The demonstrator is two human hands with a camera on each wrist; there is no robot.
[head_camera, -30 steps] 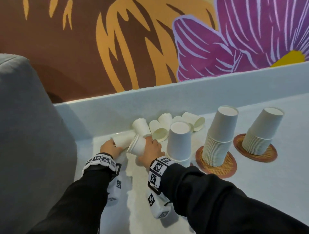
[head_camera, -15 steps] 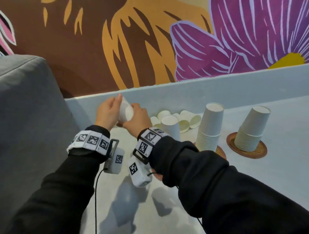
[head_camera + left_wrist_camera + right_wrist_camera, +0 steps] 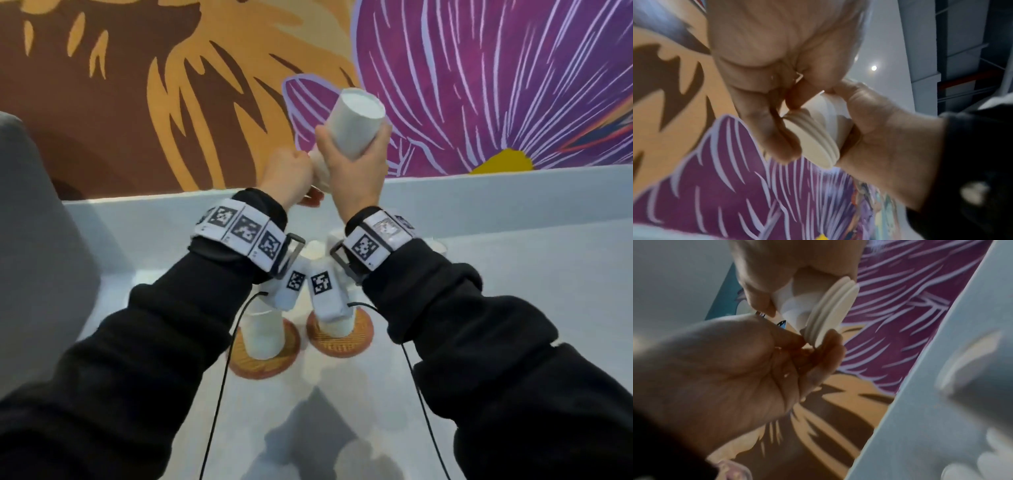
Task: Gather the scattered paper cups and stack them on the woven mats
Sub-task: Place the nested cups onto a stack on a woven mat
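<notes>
A short nest of white paper cups is held high above the table, base up, in front of the mural. My right hand grips its body. My left hand pinches the lower rims with curled fingers; the rims show as several stacked lips. Below my wrists stand two woven mats, each bearing an upside-down cup stack, partly hidden by the wrist cameras. Loose cups peek out behind my wrists.
A grey padded block fills the left side. The pale table ends at a raised ledge under the painted wall. Another loose cup lies by the ledge on the right. Thin black cables hang from both wrists.
Both hands picked cups off the table, brought them together and lifted them high. The right hand now holds them base up, the left hand at the rims.
</notes>
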